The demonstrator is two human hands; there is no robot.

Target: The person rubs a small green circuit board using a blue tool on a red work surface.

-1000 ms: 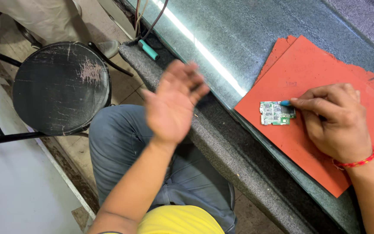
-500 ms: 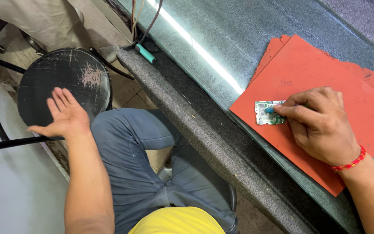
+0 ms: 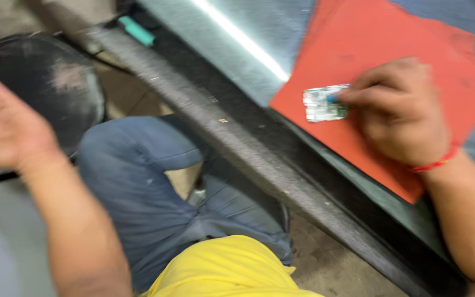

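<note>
On the red mat (image 3: 391, 49) at the desk (image 3: 259, 66) edge, the right hand (image 3: 399, 113) pins a small circuit board (image 3: 324, 103) steady with pinched fingers (image 3: 358, 94), while the left hand (image 3: 4, 129) hangs spread and empty, well apart from the mat.

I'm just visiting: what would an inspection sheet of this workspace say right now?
Surface: grey bench with a dark front edge.
Job's things: small circuit board lying on a red mat.
Clutter: teal object near the bench edge.
Hands: right hand touches the circuit board with its fingertips; left hand open, palm up, holding nothing, over a round black stool.
Cables: nothing seen.
Surroundings: bare floor under the bench; picture blurred.
</note>
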